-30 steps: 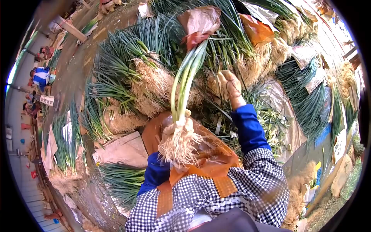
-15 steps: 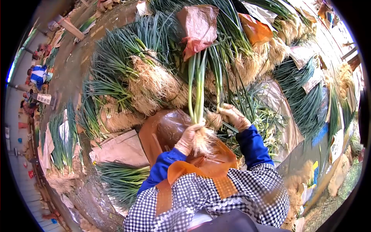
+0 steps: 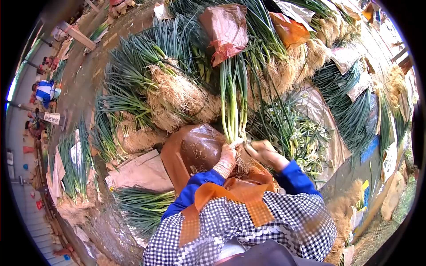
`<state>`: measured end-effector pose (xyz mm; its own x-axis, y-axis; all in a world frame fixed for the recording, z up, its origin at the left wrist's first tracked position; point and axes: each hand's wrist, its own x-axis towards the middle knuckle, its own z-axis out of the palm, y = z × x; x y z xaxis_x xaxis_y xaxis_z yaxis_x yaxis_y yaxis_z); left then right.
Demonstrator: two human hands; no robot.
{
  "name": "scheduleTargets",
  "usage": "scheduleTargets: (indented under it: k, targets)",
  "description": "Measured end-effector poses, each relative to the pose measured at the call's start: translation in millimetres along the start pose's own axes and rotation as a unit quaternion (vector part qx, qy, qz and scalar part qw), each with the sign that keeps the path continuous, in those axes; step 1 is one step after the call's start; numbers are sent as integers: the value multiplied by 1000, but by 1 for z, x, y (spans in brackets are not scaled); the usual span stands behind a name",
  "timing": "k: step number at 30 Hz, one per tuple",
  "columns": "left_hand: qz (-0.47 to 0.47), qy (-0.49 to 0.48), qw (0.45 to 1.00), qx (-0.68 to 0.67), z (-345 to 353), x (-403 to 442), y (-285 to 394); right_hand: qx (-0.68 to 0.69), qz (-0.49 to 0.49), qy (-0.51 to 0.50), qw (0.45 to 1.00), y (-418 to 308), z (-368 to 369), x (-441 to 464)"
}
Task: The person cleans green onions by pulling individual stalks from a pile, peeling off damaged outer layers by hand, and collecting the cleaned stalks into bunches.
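Note:
A small bunch of green onions (image 3: 230, 113) stands upright in front of me, leaves pointing away. My left hand (image 3: 228, 155) is closed around its pale lower stems, and thin roots hang below the fingers. Just to the right, my right hand (image 3: 267, 154) is close to the stem bases and roots, smeared by motion; I cannot make out whether its fingers hold anything. Under both hands lies a brown plastic apron (image 3: 202, 146) with bits of root on it. A reddish plastic sheet (image 3: 227, 31) covers some leaf tops beyond the bunch.
Large piles of green onions with tangled roots (image 3: 175, 97) lie ahead and left. Loose trimmed leaves (image 3: 306, 148) are heaped on the right beside a plastic sheet (image 3: 330, 128). Another bundle (image 3: 144, 206) and a flat tan sheet (image 3: 140, 170) lie at left. People (image 3: 44, 91) are far left.
The green onion stalk that my right hand held apart now stands against the bunch in my left hand. My right hand has moved down and become blurred.

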<state>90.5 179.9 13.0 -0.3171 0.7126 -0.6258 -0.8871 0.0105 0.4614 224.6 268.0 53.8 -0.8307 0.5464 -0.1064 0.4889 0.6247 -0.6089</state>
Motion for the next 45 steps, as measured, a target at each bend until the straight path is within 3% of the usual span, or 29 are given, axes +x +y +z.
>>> scheduleTargets:
  k: [1, 3, 5, 6, 7, 8, 9, 10, 13, 17, 19, 20, 21, 22, 23, 24, 26, 27, 28, 29, 31, 32, 34, 35, 37, 39, 41, 42, 45]
  targets:
    - [-19, 2, 1000, -19, -5, 2, -2, 56, 73, -120, 989, -5, -18, -22]
    - [-25, 7, 1000, -7, -14, 7, -1, 177, 144, -117, 967, 41, -25, -57]
    - [-42, -19, 998, -30, -14, 7, -3, -248, 221, -306, 892, 59, -53, -41]
    - [-13, -18, 1000, -22, -7, 2, -1, -214, 234, -165, 934, 55, -53, -35]
    - [20, -18, 1000, -16, 1, -2, 2, 73, 240, -30, 967, 51, -53, -15]
    - [-5, -29, 1000, 4, -5, 0, -1, 49, 205, 30, 977, 41, -49, 10]
    - [-31, -40, 998, 25, -14, 3, -5, 56, 109, 156, 980, 30, -35, 35]
    - [9, -28, 997, 78, -16, 7, -8, 272, 101, 223, 931, 20, -22, 60]
    - [43, -38, 994, 94, -17, 11, -18, -99, 122, 184, 970, 11, -32, 126]
    - [52, -31, 993, 100, -18, 14, -17, -160, 34, 131, 978, 26, -21, 139]
    - [49, -32, 993, 98, -20, 13, -17, 141, 119, 69, 980, 23, -19, 124]
    - [15, -18, 994, 104, -18, 10, -11, 251, 51, 76, 964, 50, 18, 119]
    - [-19, -3, 994, 109, -15, 7, -5, 337, 38, -35, 940, 28, 4, 83]
    - [93, -14, 987, 129, -4, -1, -1, 409, 43, -148, 899, 0, -13, 46]
    - [62, -12, 990, 126, -17, 9, -7, 382, 4, -196, 903, -22, -38, 15]
    - [59, -10, 990, 126, -20, 8, -7, 468, 24, -253, 846, -6, -36, -13]
    - [-28, -38, 999, 6, -23, 9, -3, 483, 124, -304, 812, 9, -67, -55]
    - [-30, -38, 999, 5, -24, 10, -3, 441, 215, -258, 832, 28, -66, -70]
    - [-23, -18, 1000, 8, -23, 11, -4, 201, 163, -246, 934, 66, -60, -81]
    - [-15, 0, 1000, 12, -21, 12, -5, -59, 129, -227, 963, 104, -53, -93]
    - [-34, -35, 999, -11, -14, 8, 1, -148, 187, -112, 965, 85, -47, -37]
    - [-41, -28, 999, -19, -12, 10, 2, 112, 162, 36, 980, 43, -55, -17]
    - [-85, 1, 996, -19, -18, 13, -1, 422, 163, 78, 889, 9, -56, 29]
    - [-79, -1, 997, -18, -24, 17, 1, 470, 196, -20, 860, 22, -44, 67]
    - [-197, -207, 953, -103, -35, 17, 5, 633, 205, 6, 746, 27, -15, 108]
    - [-108, -63, 991, -46, -16, -2, 9, 519, 67, 92, 847, 33, -2, 125]
    - [-77, -35, 996, -14, -4, -18, 21, 490, 153, 142, 847, 37, 14, 131]
    - [-83, -60, 995, 19, -4, -19, 20, 291, 179, 201, 918, 28, 11, 125]
    - [-56, -55, 995, 65, 4, -17, 7, 438, 156, 146, 873, 36, 23, 126]
